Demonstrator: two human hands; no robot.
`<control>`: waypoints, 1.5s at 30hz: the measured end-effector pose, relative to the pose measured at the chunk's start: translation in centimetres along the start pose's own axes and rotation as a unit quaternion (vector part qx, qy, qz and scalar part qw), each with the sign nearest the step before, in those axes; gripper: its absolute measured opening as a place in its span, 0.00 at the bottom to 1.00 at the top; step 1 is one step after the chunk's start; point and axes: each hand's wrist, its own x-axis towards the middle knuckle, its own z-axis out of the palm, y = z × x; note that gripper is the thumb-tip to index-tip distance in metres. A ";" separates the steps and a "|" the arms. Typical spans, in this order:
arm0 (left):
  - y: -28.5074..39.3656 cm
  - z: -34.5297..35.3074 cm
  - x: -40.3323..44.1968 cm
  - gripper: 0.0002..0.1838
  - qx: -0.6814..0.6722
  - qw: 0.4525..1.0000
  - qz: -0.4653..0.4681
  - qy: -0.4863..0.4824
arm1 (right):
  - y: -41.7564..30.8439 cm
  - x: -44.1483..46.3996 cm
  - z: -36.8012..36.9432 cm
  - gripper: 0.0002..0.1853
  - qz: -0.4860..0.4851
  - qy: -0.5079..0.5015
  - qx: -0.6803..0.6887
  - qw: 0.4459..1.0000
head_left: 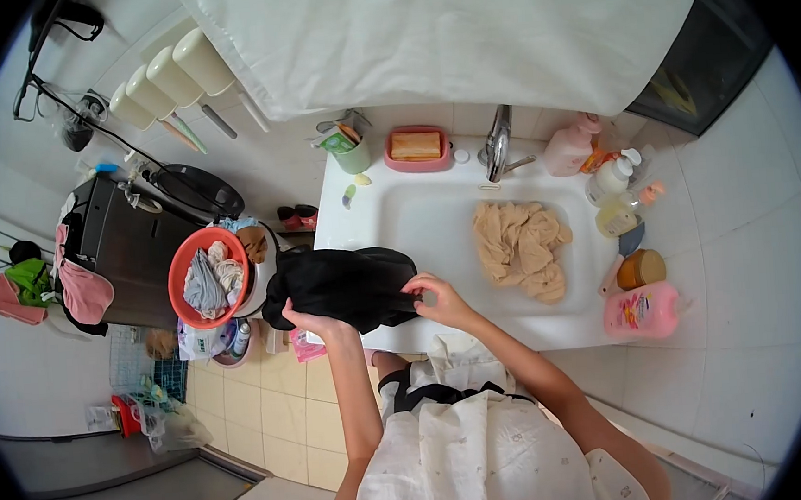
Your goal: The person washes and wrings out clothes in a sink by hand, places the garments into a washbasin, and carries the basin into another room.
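Note:
A black cloth is stretched between my two hands over the left edge of the white sink. My left hand supports the cloth from below at its left part, with the fingers partly hidden by the fabric. At the cloth's right end, my right hand pinches its edge between thumb and fingers. A crumpled beige cloth lies in the basin to the right, touched by neither hand. The faucet stands behind the basin.
A red basin with clothes stands at the left beside a dark appliance. Behind the sink are a pink soap dish and a green cup. Several bottles, including a pink one, line the right edge. A white cloth hangs above.

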 end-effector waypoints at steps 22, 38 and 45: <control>0.0 0.3 -1.7 0.27 -0.018 1.000 -0.002 -0.005 | -0.7 -1.3 2.6 0.04 0.006 0.175 -0.028 0.984; -0.6 -0.4 -1.2 0.26 -0.035 0.999 -0.008 -0.008 | -0.4 -1.9 2.9 0.05 0.051 0.156 0.080 0.983; -0.8 -0.5 -1.5 0.25 -0.037 0.999 -0.025 -0.013 | 0.5 -1.7 3.4 0.05 0.078 0.206 0.103 0.970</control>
